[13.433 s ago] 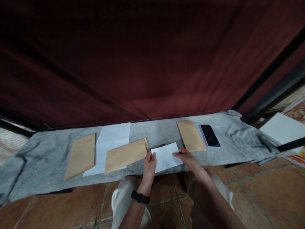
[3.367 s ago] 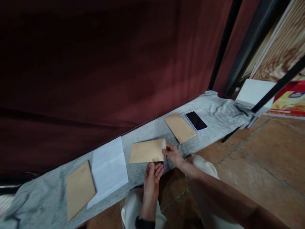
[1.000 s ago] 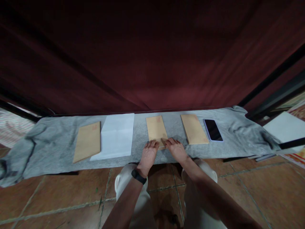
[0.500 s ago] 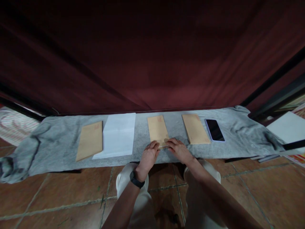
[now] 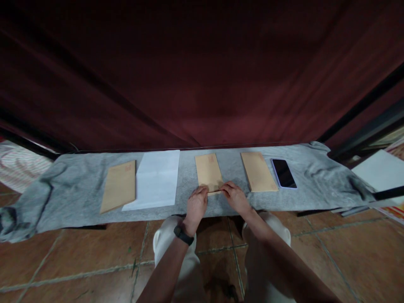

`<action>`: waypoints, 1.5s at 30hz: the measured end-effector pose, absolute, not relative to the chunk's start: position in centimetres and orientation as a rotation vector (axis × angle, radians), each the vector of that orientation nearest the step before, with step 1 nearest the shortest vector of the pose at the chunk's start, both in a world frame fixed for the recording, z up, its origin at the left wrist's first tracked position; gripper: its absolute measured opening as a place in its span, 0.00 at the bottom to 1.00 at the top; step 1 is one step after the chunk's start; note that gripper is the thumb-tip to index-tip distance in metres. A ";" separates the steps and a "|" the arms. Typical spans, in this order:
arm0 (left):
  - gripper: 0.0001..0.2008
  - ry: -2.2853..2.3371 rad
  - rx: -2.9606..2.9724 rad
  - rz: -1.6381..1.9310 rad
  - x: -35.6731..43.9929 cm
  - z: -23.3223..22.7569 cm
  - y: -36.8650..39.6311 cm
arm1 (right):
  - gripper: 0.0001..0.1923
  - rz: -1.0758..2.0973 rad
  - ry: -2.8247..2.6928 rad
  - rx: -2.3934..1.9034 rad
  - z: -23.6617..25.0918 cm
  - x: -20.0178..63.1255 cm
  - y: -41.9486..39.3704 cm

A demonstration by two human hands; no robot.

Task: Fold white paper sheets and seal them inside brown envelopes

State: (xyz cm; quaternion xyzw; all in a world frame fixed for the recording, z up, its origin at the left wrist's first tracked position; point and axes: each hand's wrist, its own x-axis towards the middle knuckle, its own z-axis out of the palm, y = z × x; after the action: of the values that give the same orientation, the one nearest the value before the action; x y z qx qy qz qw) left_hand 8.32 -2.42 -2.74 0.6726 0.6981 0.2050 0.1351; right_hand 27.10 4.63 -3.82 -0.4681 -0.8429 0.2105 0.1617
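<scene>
1. Middle envelope [image 5: 208, 171] lies flat on the grey cloth [image 5: 63, 193] over the worktop, at 12 o'clock from both hands.
2. Left hand [image 5: 196, 205] presses flat on its near-left corner, fingers loosely spread, gripping nothing.
3. Right hand [image 5: 235, 197] does likewise on the near-right corner.
4. Second envelope [image 5: 259, 171] and phone [image 5: 284, 173] sit at 3 o'clock; white paper [image 5: 156, 179] at 9 o'clock.
</scene>
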 end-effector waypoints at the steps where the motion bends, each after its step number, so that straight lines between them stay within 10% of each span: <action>1: 0.12 2.036 1.950 0.594 8.4 -2.7 -2.3 | 0.12 0.582 -2.405 -1.359 -3.8 27.0 4.6; 45: 0.25 1.847 2.781 -0.009 12.1 -5.0 -5.5 | 0.18 0.406 -2.374 -1.119 -5.7 26.2 2.3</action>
State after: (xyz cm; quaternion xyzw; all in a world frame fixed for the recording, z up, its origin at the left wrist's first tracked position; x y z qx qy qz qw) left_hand 12.11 -5.47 -4.96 0.8290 0.5506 -0.0028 -0.0983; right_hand 26.21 2.35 -5.72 -0.4089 -0.8677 0.1483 0.2407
